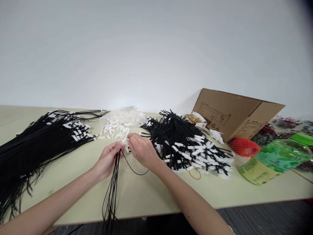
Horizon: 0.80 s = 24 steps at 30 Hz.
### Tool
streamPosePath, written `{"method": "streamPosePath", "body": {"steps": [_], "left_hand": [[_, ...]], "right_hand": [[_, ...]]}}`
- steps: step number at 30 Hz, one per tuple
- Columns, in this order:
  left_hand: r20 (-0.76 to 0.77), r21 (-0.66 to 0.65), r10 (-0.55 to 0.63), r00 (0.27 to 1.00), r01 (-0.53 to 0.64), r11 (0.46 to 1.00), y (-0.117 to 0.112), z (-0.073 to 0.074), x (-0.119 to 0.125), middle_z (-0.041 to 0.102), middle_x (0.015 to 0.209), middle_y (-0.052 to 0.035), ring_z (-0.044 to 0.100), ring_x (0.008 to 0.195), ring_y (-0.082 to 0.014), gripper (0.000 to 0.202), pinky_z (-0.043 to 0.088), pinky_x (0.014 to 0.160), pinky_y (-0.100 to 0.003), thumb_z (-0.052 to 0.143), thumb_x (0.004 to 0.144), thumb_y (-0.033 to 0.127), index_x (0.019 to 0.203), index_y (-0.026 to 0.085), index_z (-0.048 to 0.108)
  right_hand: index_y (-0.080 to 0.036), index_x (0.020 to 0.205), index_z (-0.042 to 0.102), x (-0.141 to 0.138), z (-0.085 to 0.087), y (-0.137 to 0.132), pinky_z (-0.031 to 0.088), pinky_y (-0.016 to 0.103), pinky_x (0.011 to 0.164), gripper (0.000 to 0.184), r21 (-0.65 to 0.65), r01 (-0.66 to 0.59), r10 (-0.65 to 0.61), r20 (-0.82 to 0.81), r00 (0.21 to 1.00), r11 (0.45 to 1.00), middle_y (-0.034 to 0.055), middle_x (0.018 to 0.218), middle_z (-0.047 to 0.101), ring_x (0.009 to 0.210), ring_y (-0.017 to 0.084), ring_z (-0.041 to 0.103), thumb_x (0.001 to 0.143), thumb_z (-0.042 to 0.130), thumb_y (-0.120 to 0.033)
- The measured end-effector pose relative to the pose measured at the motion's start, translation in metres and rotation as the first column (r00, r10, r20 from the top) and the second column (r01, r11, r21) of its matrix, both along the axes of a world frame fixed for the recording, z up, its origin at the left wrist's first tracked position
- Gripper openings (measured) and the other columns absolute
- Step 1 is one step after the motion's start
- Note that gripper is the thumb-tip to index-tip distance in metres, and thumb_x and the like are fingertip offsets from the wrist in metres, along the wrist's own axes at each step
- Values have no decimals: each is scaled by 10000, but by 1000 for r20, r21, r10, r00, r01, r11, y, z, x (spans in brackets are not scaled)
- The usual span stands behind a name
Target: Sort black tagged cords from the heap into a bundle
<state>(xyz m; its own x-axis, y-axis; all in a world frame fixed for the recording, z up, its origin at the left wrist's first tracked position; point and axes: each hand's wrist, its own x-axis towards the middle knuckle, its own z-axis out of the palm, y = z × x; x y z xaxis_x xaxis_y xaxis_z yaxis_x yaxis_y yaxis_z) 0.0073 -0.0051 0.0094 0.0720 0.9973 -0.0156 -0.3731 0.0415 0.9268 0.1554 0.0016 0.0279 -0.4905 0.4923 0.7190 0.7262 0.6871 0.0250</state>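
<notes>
In the middle of the table, my left hand point(107, 160) is closed around a bundle of thin black cables point(113, 192), whose lower ends hang past the front edge. My right hand point(141, 148) is pinched close beside it, its fingertips at a small white sleeve point(124, 141) by the upper ends of the bundle. One black cable point(134, 172) curves out in a loop beneath my right hand. Just beyond both hands, loose white sleeves point(113, 125) spill from a clear plastic bag point(133, 114). The fingers partly hide the cable ends.
A large pile of black cables point(46, 137) with white ends covers the left side. Another cable heap point(176, 130) lies to the right, near a rubber band point(195, 174). Farther right are a cardboard box point(225, 112), a red netted object point(244, 147) and a green plastic bottle point(274, 160).
</notes>
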Motion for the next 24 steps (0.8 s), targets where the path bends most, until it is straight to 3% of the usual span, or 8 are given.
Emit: {"method": "streamPosePath", "body": {"steps": [14,24], "left_hand": [[21,-23,-7,1000,8,1000,0,1,1,523,572,13,423,528,-68,245,354,495,-159,730,604,334,645,118,621],[3,-49,-55,999,55,997,-1,1,1,527,591,14,409,524,-65,244,345,484,-162,719,620,338,647,119,616]], "right_hand": [[-130,996,468,0,-3,1,448,226,752,179,-35,-74,74,-22,997,997,69,1027,601,948,138,571,901,317,-127],[-135,990,469,1,-2,1,438,233,715,188,-73,-63,65,20,998,995,71,961,600,911,148,570,899,304,-125]]}}
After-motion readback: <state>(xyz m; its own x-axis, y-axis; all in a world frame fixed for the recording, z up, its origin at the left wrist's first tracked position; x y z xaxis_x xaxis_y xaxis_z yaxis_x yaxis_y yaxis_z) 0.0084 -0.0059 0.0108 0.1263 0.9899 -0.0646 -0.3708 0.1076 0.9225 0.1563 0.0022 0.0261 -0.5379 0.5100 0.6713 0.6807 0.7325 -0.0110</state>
